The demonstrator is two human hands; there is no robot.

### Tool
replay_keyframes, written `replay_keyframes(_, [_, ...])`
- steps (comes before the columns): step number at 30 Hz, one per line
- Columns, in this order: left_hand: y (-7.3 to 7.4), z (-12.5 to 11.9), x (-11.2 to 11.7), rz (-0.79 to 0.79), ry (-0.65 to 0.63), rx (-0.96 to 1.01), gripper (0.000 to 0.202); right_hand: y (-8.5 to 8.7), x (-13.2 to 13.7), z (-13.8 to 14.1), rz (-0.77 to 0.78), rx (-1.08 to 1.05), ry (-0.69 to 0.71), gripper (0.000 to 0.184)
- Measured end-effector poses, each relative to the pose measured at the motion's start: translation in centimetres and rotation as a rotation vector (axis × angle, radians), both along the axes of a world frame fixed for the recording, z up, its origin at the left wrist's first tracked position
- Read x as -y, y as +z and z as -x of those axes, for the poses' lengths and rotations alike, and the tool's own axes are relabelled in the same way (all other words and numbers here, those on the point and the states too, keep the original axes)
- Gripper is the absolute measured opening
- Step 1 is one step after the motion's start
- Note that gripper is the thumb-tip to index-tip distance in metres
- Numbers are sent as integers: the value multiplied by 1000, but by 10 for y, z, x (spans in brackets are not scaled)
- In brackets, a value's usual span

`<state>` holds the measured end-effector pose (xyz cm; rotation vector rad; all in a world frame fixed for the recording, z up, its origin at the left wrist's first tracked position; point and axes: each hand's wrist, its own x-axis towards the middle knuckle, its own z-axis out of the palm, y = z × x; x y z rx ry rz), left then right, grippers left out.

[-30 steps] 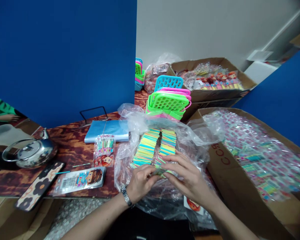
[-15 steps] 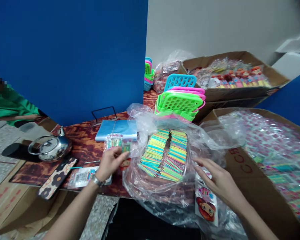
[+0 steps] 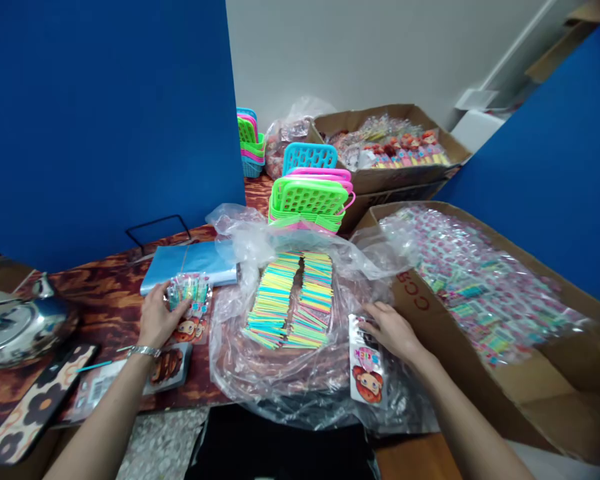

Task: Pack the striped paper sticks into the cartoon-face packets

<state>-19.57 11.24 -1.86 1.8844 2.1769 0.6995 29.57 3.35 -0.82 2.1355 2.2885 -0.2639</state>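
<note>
My left hand (image 3: 161, 317) is at the left, thumb and fingers closed at the edge of a small clear packet of coloured sticks (image 3: 196, 291), over a small group of such packets with printed cartoon faces. My right hand (image 3: 393, 331) has bent fingers at the upper part of a white printed packet with a red-haired cartoon face (image 3: 368, 385); its fingertips are partly hidden. Between the hands, thin yellow, blue and pink plastic sticks (image 3: 271, 293) lie in two rows inside a large opened clear plastic bag (image 3: 300, 373).
Behind the sticks rise stacked coloured baskets (image 3: 307, 197). Cardboard boxes of filled packets stand at right (image 3: 480, 287) and at the back (image 3: 405, 175). On the left lie a blue plastic stack (image 3: 175, 260), a metal kettle (image 3: 25, 330) and a flower-patterned phone (image 3: 37, 407).
My view has turned right. My left hand has brought its small packet to the packets beside the blue stack. My right hand's fingers have bent down onto the cartoon packet.
</note>
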Motion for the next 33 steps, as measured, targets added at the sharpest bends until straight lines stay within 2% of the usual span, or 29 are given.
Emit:
replay_keyframes(3, [12,-6,1,-23,29,-22,60,0,-2,2,30,-10,-2,14])
replay_keyframes(7, [31,-33,12,-241,44,-55,50,-2,-3,-1,38,-36,2,13])
replay_keyframes(10, [45,-69,27,-389,-104,-2,43,-3,-4,-3,65,-19,16,11])
replay_keyframes(12, [50,-98,39,-392,-254,90,39,-3,-5,-2,71,1,33,12])
replay_keyframes(15, [50,-146,59,-259,-489,312,33,-2,-4,0,49,51,39,18])
replay_keyframes(17, [46,-177,72,-89,-609,498,28,0,-3,3,25,95,33,20])
replay_keyframes(20, [35,-217,86,142,-691,699,21,7,2,5,-9,147,32,20])
replay_keyframes(24, [22,-258,94,226,-746,755,27,25,10,6,-93,145,90,18])
replay_keyframes(27, [17,-279,93,246,-735,769,43,47,17,13,-188,-55,180,20])
replay_keyframes(31, [16,-286,94,370,-697,844,23,74,26,33,-258,-392,214,16])
replay_keyframes(33, [17,-278,98,412,-700,874,25,80,31,45,-267,-456,206,17])
